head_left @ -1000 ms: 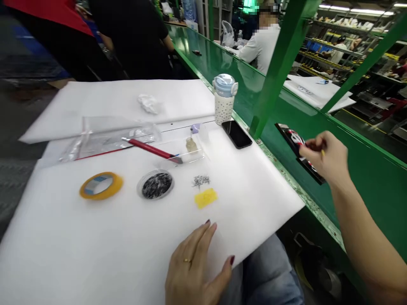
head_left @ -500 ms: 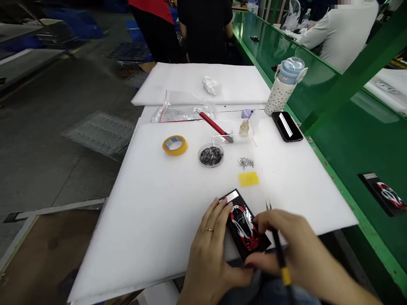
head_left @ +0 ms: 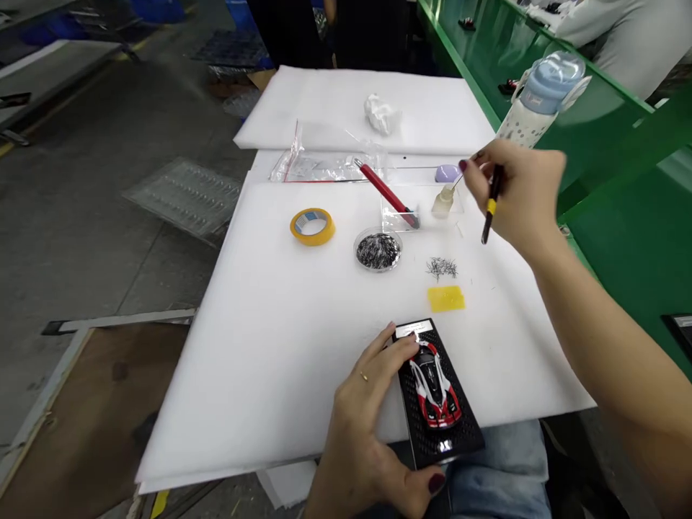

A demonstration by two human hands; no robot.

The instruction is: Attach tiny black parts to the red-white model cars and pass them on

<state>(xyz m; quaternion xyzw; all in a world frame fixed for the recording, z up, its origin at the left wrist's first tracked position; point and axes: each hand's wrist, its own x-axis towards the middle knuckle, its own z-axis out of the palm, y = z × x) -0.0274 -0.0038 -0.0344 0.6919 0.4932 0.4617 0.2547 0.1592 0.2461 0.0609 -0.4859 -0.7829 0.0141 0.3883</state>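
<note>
My left hand (head_left: 367, 411) grips a black display base (head_left: 468, 440), fingers on its upper left and thumb at the lower edge. On that base sits a red, white and black model car (head_left: 434, 386). Farther out, my right hand (head_left: 522, 191) pinches a thin stick (head_left: 457, 182) between thumb and forefinger. The stick's lower end goes into a small glass bottle (head_left: 442, 205), which leans a little. Tucked in the same hand are dark tweezers (head_left: 491, 205) with a yellow band. Below the bottle lie a heap of short black bristles (head_left: 442, 267) and a yellow rectangular piece (head_left: 446, 298).
A round clear dish (head_left: 357, 252) holds more black bristles. Nearby are a yellow tape roll (head_left: 323, 234), a red pen-like tool (head_left: 385, 189) across a clear tray (head_left: 390, 223), a lilac piece (head_left: 447, 173), a plastic bag (head_left: 329, 169), crumpled tissue (head_left: 380, 115) and a drinking bottle (head_left: 546, 86).
My right hand has left the model car and moved up and away to the small glass bottle, taking the stick. The tweezers travel with it. The car's base has turned more upright under my left hand.
</note>
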